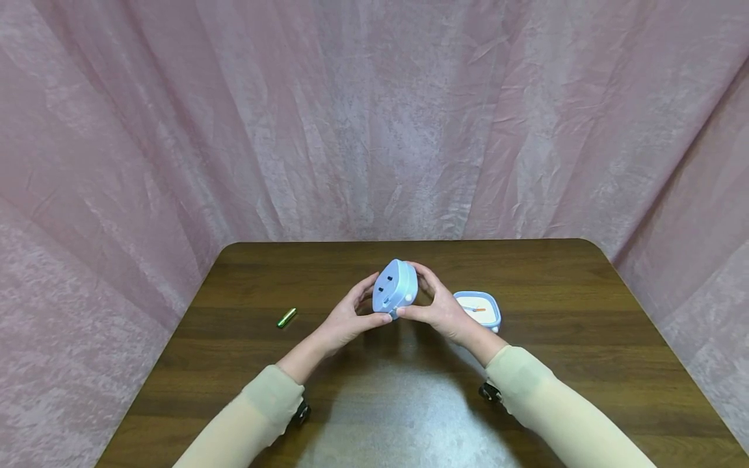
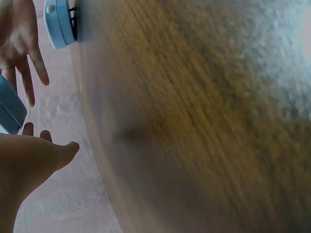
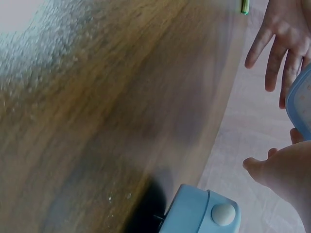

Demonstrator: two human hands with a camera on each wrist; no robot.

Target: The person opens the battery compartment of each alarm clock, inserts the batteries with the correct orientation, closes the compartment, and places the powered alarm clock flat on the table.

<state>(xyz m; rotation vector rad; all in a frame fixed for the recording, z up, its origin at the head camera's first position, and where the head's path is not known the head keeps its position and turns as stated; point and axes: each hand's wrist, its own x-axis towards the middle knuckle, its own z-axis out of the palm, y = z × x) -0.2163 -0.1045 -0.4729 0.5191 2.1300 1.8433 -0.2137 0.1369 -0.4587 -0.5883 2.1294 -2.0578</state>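
Both hands hold a light-blue clock (image 1: pixel 403 286) above the middle of the table, its back turned toward the left and two black knobs showing on it. My left hand (image 1: pixel 345 320) grips its left side, thumb at the lower edge. On the other side, my right hand (image 1: pixel 440 311) has its fingers at the top and its thumb low on the casing. In the left wrist view the held clock (image 2: pixel 10 104) is partly cut off, as is the held clock (image 3: pixel 302 104) in the right wrist view. Its front is hidden from the head camera.
A second light-blue clock (image 1: pixel 476 304) with a white face and an orange hand sits on the wooden table (image 1: pixel 374 416), just beyond my right wrist. To the left of my left hand lies a green battery (image 1: pixel 287 318). Pink curtains (image 1: pixel 374 130) hang behind the table.
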